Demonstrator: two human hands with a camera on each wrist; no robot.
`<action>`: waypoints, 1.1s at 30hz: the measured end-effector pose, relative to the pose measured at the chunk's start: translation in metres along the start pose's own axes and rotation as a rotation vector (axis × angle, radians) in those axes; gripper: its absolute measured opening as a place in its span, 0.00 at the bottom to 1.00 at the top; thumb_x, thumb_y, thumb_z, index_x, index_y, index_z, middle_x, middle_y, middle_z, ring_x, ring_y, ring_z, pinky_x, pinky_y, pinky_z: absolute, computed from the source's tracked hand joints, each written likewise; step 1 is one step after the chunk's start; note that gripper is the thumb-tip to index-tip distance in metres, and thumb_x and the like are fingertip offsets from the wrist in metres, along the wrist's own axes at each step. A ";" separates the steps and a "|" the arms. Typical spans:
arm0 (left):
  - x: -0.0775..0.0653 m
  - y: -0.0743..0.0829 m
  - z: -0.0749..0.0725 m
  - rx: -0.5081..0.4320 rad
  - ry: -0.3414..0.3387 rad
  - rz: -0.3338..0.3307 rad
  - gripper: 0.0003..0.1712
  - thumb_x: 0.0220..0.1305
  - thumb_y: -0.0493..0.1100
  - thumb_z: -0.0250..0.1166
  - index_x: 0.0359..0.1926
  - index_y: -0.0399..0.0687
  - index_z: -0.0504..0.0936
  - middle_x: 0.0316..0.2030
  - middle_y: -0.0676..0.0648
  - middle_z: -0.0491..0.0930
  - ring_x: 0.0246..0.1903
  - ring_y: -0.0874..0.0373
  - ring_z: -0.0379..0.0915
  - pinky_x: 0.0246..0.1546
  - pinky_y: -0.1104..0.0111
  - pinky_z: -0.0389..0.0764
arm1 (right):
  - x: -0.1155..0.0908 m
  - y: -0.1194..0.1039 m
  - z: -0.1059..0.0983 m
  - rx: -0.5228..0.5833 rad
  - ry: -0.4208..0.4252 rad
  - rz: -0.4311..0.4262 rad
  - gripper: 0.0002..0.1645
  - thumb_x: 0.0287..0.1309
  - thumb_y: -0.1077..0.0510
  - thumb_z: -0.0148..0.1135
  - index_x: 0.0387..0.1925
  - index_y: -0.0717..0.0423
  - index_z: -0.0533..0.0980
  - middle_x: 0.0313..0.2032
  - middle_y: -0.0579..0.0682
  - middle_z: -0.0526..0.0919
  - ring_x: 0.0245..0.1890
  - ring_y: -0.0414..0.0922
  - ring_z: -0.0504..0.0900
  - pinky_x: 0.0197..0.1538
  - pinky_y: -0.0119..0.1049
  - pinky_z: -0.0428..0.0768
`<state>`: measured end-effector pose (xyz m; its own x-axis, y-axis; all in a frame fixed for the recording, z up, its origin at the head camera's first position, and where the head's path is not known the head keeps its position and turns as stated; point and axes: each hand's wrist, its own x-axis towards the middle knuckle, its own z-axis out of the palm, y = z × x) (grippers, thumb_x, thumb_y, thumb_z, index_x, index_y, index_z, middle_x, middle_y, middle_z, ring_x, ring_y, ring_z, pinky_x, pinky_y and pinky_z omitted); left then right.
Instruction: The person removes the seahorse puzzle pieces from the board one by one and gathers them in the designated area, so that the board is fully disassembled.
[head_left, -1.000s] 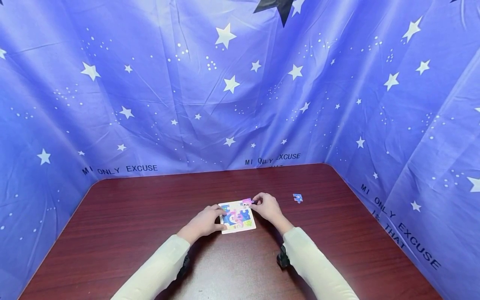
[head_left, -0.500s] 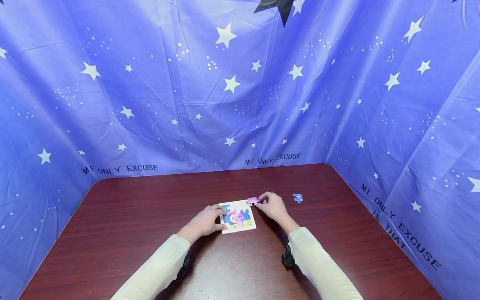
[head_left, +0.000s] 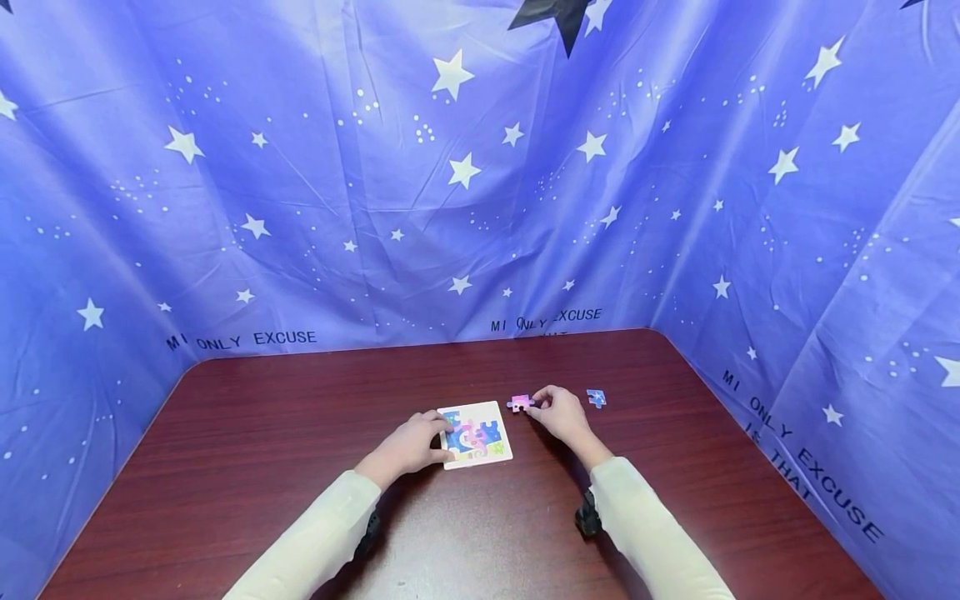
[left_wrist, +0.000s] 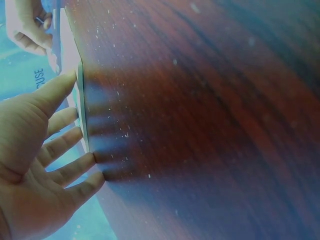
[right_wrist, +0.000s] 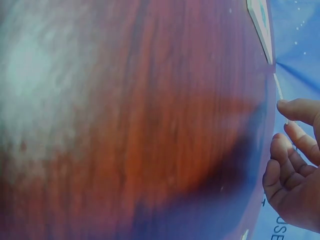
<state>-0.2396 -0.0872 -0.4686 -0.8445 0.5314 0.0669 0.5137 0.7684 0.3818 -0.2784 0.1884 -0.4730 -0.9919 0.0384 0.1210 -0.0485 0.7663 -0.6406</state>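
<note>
A square jigsaw puzzle board (head_left: 482, 412) with a white frame lies on the table, its lower part filled with blue, pink and green pieces and a pale strip showing along its far side. My left hand (head_left: 411, 442) rests at the board's left edge; in the left wrist view its fingers are spread and fairly straight, fingertips at the edge. Just right of the board, my right hand (head_left: 558, 414) pinches a pink puzzle piece (head_left: 519, 402) between thumb and fingers. In the right wrist view this piece appears only as a thin pale edge.
A blue puzzle piece (head_left: 596, 396) with a star lies on the dark red wooden table (head_left: 300, 433), right of my right hand. Blue star-patterned curtains (head_left: 420, 192) stand behind the table and along both sides.
My right hand has moved right with the pink puzzle piece, from over the board's far right corner to beside the board. The left hand and the blue piece have stayed put.
</note>
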 end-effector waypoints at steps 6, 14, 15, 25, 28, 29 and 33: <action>0.001 -0.001 0.000 0.007 0.002 -0.002 0.26 0.54 0.49 0.69 0.51 0.42 0.79 0.51 0.42 0.76 0.53 0.45 0.70 0.55 0.57 0.72 | 0.001 0.009 -0.006 -0.001 0.029 -0.005 0.12 0.45 0.56 0.70 0.32 0.59 0.79 0.22 0.47 0.75 0.24 0.41 0.71 0.31 0.32 0.67; 0.000 0.000 0.001 0.001 0.002 -0.001 0.25 0.53 0.48 0.69 0.51 0.41 0.79 0.51 0.42 0.76 0.51 0.45 0.71 0.54 0.57 0.72 | 0.001 0.016 -0.016 0.010 0.016 0.036 0.14 0.47 0.55 0.70 0.34 0.59 0.79 0.22 0.47 0.74 0.25 0.41 0.71 0.32 0.31 0.67; 0.000 0.000 0.001 0.003 0.005 0.001 0.25 0.53 0.48 0.69 0.51 0.41 0.80 0.50 0.42 0.76 0.51 0.46 0.71 0.54 0.57 0.73 | 0.001 0.017 -0.017 0.011 0.017 0.038 0.14 0.47 0.55 0.69 0.34 0.60 0.79 0.22 0.48 0.74 0.25 0.41 0.71 0.31 0.31 0.67; 0.000 0.001 -0.001 -0.001 -0.005 -0.012 0.26 0.54 0.48 0.69 0.52 0.41 0.79 0.52 0.41 0.76 0.53 0.44 0.70 0.56 0.57 0.72 | 0.002 0.026 -0.024 0.001 0.037 0.063 0.14 0.48 0.55 0.69 0.34 0.60 0.79 0.22 0.48 0.76 0.24 0.41 0.71 0.32 0.32 0.67; 0.001 0.001 0.000 -0.008 -0.003 -0.012 0.26 0.54 0.48 0.69 0.52 0.41 0.79 0.52 0.41 0.76 0.53 0.44 0.70 0.55 0.56 0.72 | 0.002 0.031 -0.026 -0.013 0.054 0.061 0.14 0.47 0.54 0.69 0.33 0.60 0.80 0.22 0.48 0.76 0.24 0.41 0.71 0.32 0.32 0.67; 0.001 0.000 0.000 -0.005 -0.003 -0.011 0.26 0.54 0.49 0.69 0.52 0.41 0.79 0.52 0.42 0.76 0.53 0.45 0.70 0.55 0.57 0.72 | 0.002 0.033 -0.027 -0.016 0.054 0.063 0.14 0.47 0.54 0.70 0.33 0.60 0.80 0.21 0.48 0.76 0.24 0.41 0.71 0.31 0.32 0.66; 0.002 -0.002 0.003 0.005 0.000 -0.006 0.26 0.53 0.50 0.69 0.51 0.42 0.79 0.51 0.43 0.76 0.51 0.46 0.71 0.54 0.57 0.73 | 0.002 0.040 -0.030 -0.027 0.059 0.070 0.15 0.47 0.54 0.69 0.34 0.60 0.80 0.21 0.47 0.75 0.23 0.41 0.70 0.31 0.32 0.66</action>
<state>-0.2418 -0.0868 -0.4719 -0.8475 0.5269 0.0642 0.5094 0.7734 0.3772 -0.2785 0.2386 -0.4753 -0.9840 0.1298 0.1218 0.0247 0.7771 -0.6288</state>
